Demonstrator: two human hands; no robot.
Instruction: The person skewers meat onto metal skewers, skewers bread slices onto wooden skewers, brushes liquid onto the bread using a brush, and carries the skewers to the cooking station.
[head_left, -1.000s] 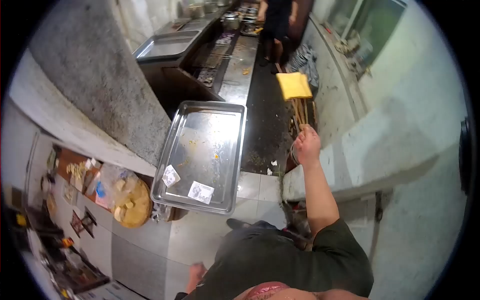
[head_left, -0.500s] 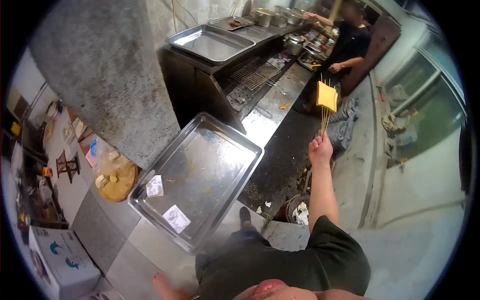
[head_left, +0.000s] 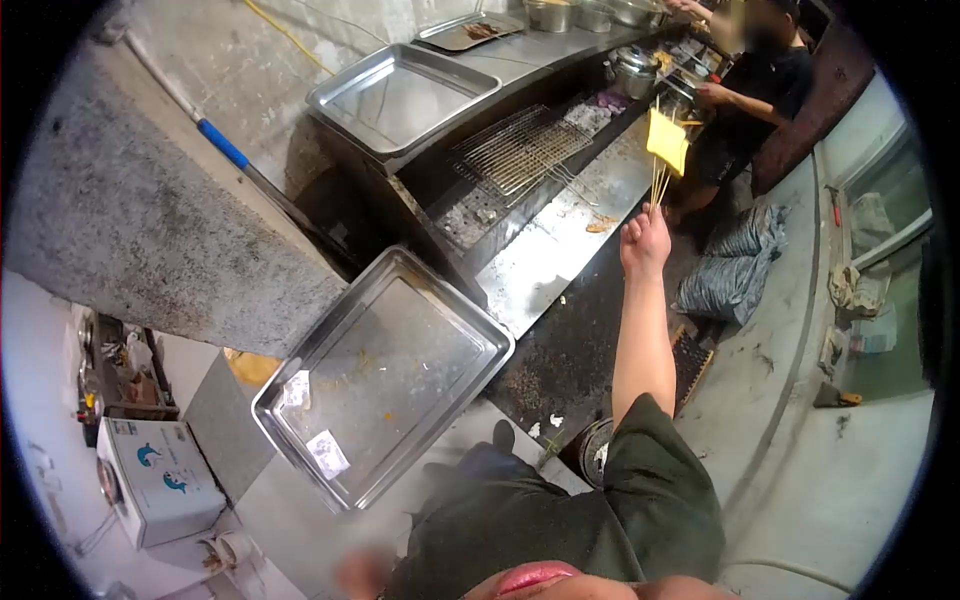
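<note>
My right hand (head_left: 645,240), arm stretched forward, is closed around the lower ends of several thin wooden skewers (head_left: 660,183). Flat yellow square slices, tofu-like in look, are threaded on these skewers (head_left: 667,142) above the fist. Low on the left, my left hand (head_left: 365,572) is a blur, so its fingers cannot be made out. Between the two hands is a large metal tray (head_left: 437,420), tilted in view. Two printed paper slips, one in the middle left (head_left: 297,388) and one lower (head_left: 327,455), lie in it beside small crumbs.
Ahead runs a charcoal grill with a wire rack (head_left: 520,150) and another metal tray (head_left: 400,95). At its far end stands a person in black (head_left: 765,75) near pots. Grey bags (head_left: 735,265) lie along the right wall. A concrete slab (head_left: 180,190) and white box (head_left: 160,480) are left.
My view has shifted forward toward the grill. The skewers stay in my right hand, now closer to the far end of the grill. The co-worker's arm has moved.
</note>
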